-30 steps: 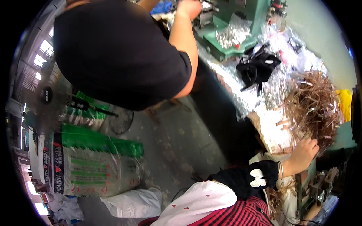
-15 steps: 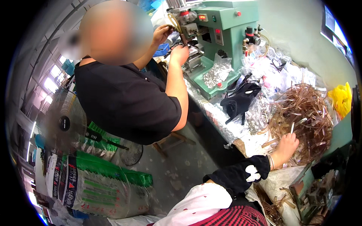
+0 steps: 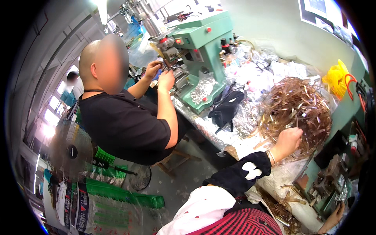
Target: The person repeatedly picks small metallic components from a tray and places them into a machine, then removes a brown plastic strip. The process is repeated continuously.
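My left hand (image 3: 288, 141) is closed at the near side of a large heap of thin, glossy brown strips (image 3: 309, 98). A slim strip (image 3: 296, 120) stands up from its pinched fingertips. At the lower right, part of my right hand (image 3: 333, 218) shows beside the metal fixture (image 3: 333, 184) of a green machine. One finger of it reaches up to the fixture's near end; the other fingers are mostly hidden, so its grip cannot be made out.
A co-worker in black (image 3: 129, 125) works with both hands at a green press (image 3: 203, 43) on the left. Clear bags and a black cloth-like piece (image 3: 227, 105) lie on the bench. A yellow bag (image 3: 336, 76) sits behind the heap. A fan (image 3: 70, 150) stands at far left.
The view has shifted, bringing more of the right-hand machine and my right hand into sight. My left hand stays at the heap, closed; the pale stick above its fingers no longer shows clearly.
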Demonstrator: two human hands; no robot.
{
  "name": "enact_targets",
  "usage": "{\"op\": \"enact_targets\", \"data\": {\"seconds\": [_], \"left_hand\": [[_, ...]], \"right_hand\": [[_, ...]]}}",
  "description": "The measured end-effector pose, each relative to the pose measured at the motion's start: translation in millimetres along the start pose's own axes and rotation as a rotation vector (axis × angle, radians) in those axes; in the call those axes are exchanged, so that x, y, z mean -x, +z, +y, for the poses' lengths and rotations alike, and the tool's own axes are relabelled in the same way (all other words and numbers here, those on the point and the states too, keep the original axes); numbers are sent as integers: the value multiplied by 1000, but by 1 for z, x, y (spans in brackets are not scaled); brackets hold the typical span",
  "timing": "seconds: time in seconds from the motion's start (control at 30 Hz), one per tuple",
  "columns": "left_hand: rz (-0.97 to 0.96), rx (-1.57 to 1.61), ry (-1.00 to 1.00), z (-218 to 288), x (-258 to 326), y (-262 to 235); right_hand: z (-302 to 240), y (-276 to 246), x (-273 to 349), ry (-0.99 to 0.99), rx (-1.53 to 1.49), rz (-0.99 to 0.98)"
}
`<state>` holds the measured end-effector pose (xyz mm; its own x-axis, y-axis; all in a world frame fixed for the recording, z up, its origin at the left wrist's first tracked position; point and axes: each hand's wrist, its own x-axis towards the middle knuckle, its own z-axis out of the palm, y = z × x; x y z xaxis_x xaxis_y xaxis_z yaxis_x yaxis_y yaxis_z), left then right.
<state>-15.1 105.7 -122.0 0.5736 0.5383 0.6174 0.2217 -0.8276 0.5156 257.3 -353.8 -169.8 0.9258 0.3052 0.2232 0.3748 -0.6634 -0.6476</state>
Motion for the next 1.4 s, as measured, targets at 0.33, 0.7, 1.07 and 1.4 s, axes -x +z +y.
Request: {"op": "enact_targets", "data": {"seconds": [0.33,0.7,1.07,1.4], "left_hand": [[239,-122,66,36,6,-10],[132,737,-338,41,-24,-6],[40,627,419,197,-44,-51],[47,644,413,189,-51,-34]], "right_hand": [[4,-23,40,29,-307,108],[-244,38,31,-41,-1125,46],[-255,23,38,126,-1296,-9],[-267,-28,58,26,-1118,-171]]}}
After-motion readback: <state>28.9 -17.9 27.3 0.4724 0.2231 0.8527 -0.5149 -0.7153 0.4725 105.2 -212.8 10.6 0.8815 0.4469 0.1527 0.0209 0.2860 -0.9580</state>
